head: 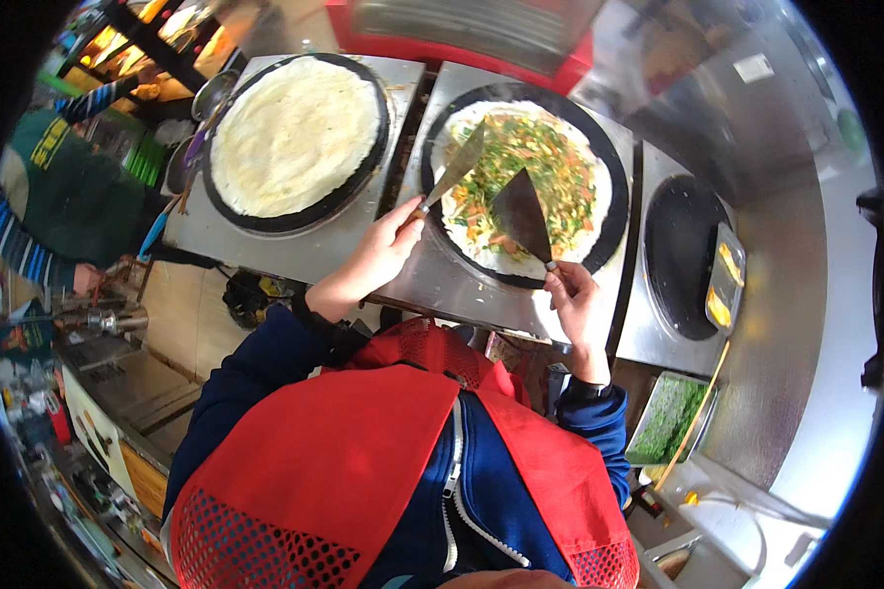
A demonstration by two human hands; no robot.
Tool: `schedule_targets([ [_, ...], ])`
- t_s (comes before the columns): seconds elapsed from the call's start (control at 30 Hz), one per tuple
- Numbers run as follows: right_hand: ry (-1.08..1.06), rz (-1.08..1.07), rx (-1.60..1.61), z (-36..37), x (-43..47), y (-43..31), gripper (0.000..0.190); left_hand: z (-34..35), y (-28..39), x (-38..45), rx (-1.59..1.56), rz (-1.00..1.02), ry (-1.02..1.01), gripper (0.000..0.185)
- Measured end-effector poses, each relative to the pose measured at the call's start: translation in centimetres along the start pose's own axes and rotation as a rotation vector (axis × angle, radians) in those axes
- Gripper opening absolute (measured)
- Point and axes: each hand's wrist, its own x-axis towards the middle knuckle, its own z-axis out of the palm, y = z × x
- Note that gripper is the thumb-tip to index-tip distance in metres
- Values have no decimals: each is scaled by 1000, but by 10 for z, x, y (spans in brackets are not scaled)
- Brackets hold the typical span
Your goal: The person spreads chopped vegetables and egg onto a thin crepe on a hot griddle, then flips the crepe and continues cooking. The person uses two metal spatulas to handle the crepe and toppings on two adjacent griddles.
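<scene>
In the head view, my left hand (387,247) grips the handle of a metal scraper (462,163), its blade angled over the left part of the filling. My right hand (576,298) holds a second, wider triangular scraper (523,212), whose blade lies over the middle of the filling. Under both blades, a chopped filling (552,158) of green, orange and yellow pieces covers a pale flatbread (599,221). The flatbread rests on a round black griddle plate (617,166). Another pale flatbread (298,136), with no filling on top, covers the left griddle plate (221,197).
A third round griddle (678,258) stands at the right, with a tray (739,254) of yellow pieces on its edge. Below it are a metal container of chopped greens (667,420) and a thin wooden stick (696,412). Another person (74,191) is at the far left.
</scene>
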Motion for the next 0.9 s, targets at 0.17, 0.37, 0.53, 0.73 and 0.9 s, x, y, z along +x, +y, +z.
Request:
schedule_targets([
  [0.17, -6, 148, 318, 1, 43, 9, 25, -6, -20, -17, 342, 361, 131, 45],
  [0.37, 372, -90, 78, -44, 53, 60, 24, -14, -8, -28, 389, 238, 66, 39],
  [0.53, 362, -204, -237, -51, 36, 62, 21, -14, 9, -12, 472, 239, 66, 38],
  [0.73, 223, -185, -273, -68, 0, 13, 18, -6, 27, 49, 432, 187, 4, 36],
  [0.9, -26, 114, 15, -51, -6, -2, 18, -3, 15, 38, 221, 202, -105, 36],
])
